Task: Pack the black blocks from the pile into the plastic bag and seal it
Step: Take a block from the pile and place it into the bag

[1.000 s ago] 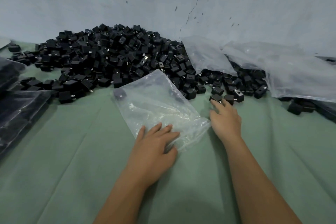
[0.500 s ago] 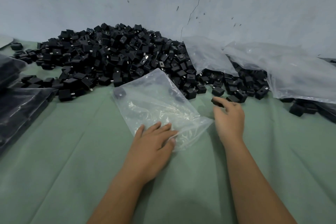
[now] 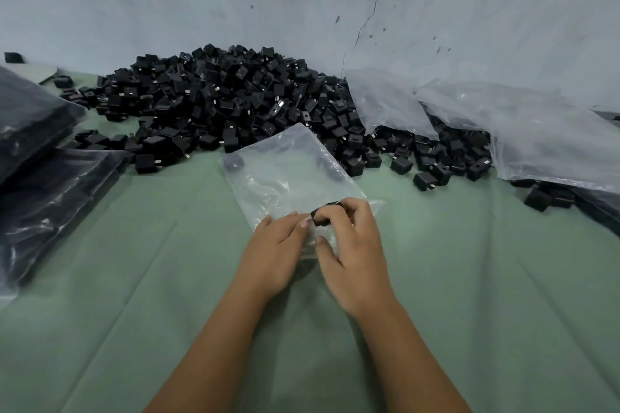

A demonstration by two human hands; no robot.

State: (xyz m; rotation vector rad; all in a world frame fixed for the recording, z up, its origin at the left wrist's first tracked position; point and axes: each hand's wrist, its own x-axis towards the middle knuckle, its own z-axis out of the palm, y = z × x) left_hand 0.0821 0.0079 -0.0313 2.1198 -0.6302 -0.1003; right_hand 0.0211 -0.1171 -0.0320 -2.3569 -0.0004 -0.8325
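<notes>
At the near edge of the plastic bag [image 3: 288, 178], our right hand [image 3: 352, 251] pinches 1 black block [image 3: 321, 213]; our left hand [image 3: 273, 253] lies flat on the bag. 1 block [image 3: 234, 163] sits inside its far corner, pile [image 3: 228, 100] behind.

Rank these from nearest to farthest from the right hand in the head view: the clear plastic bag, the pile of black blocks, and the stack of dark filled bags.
1. Clear plastic bag: right under the right hand, at its near end.
2. Pile of black blocks: beyond the bag, against the wall.
3. Stack of dark filled bags: far left edge.
</notes>
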